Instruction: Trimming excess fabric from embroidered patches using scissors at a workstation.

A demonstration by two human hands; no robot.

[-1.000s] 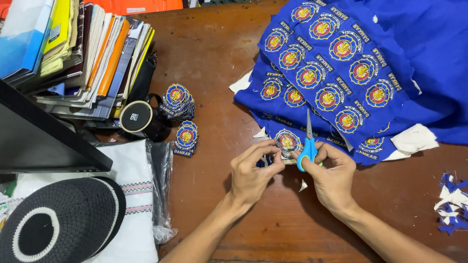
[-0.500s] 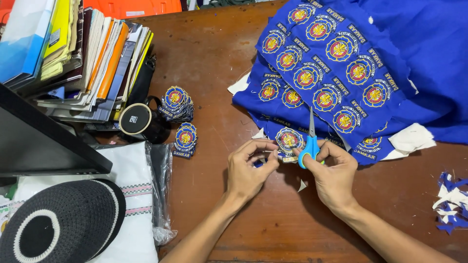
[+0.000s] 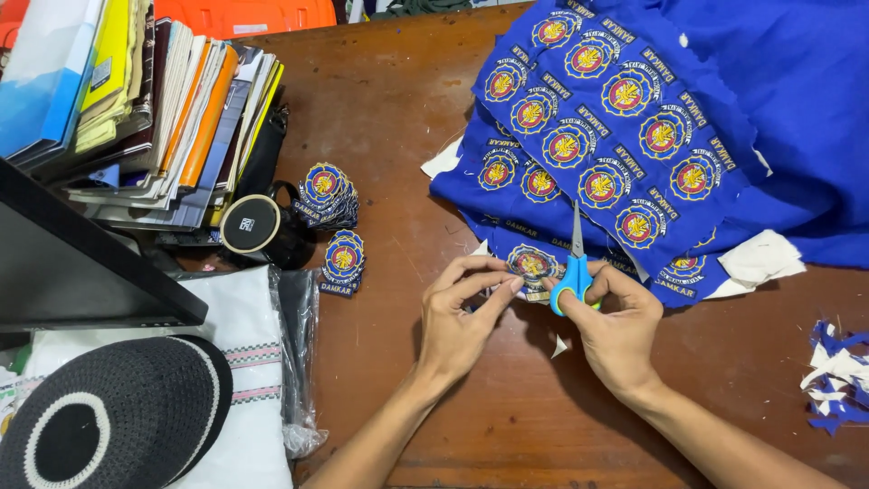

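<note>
Wooden table [image 3: 398,118]: left hand [image 3: 462,317] pinching round blue patch [image 3: 532,264], right hand [image 3: 615,326] gripping blue-handled scissors [image 3: 574,272]; cut patches [image 3: 328,195] stacked left.

You had bare table [image 3: 398,118] open between the book pile [image 3: 154,118] and the blue cloth [image 3: 724,109]; the badge stacks [image 3: 330,195] and black mug [image 3: 258,231] crowded your left; fabric scraps [image 3: 837,371] hemmed the right; bare wood lay open between your forearms.

One head-worn camera looks steeply down, close over the wooden table [image 3: 389,118].
</note>
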